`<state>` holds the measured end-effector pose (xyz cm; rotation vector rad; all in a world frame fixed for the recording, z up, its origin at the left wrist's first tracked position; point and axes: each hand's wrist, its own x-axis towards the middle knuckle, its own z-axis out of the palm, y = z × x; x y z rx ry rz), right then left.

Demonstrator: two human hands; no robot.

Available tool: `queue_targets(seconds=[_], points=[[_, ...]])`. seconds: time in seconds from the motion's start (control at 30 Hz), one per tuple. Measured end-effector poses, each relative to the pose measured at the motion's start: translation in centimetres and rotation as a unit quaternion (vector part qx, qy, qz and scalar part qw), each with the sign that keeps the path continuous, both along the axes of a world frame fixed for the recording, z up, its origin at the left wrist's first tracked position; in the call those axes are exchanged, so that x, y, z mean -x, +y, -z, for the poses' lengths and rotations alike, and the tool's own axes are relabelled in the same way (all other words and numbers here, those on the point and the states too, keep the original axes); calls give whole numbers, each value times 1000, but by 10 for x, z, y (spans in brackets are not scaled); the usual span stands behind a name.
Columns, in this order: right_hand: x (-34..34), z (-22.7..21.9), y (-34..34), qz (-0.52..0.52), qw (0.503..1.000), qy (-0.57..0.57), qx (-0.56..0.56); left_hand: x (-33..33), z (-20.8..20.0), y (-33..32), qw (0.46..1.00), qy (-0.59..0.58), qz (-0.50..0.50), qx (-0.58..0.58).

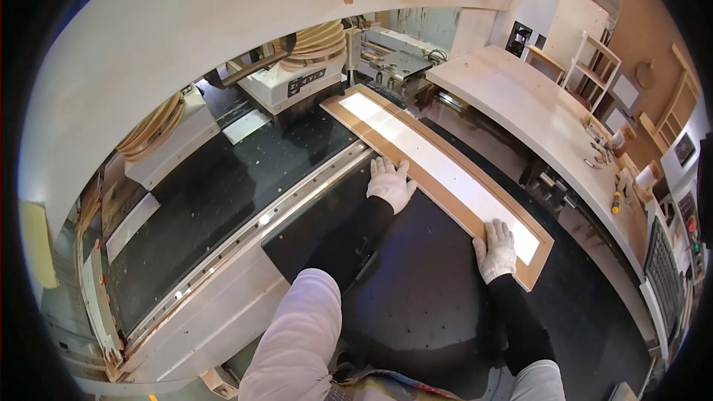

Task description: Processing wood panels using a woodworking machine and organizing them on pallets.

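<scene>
A long flat panel [453, 169], brown along its edges with a white strip down the middle, lies slantwise on the black table surface [423, 282]. My left hand [391, 183], in a pale glove, rests at the panel's near edge, left of its middle, with the fingers stretched out. Farther right, my gloved right hand [496, 251] lies with fingers spread over the near edge, close to the panel's right end. Neither hand is wrapped around anything. The panel's far left end reaches close to the machine head [293, 78].
A metal rail [252, 230] crosses the black bed to my left, beneath a large white machine cover [208, 7]. On the right stands a pale worktop [535, 108] with small tools, including a yellow-handled one [616, 203]. A keyboard [661, 271] sits at the right edge.
</scene>
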<state>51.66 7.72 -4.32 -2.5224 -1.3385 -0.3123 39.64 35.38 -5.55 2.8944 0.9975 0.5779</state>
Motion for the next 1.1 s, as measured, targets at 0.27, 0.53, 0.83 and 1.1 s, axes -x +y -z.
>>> queue_targets(seconds=[0.27,0.53,0.83,1.1], points=[[-41,-5,15,21,999,9,27,-37,3,16,1000,-1,23,-5],[-83,-1,24,29,999,4,17,-75,1,26,999,40,30,4],[-100,-3,26,10,1000,3,-5,-81,-2,28,998,38,50,-17],[-101,-7,32,11,1000,21,-5,-84,-3,34,997,58,51,14]])
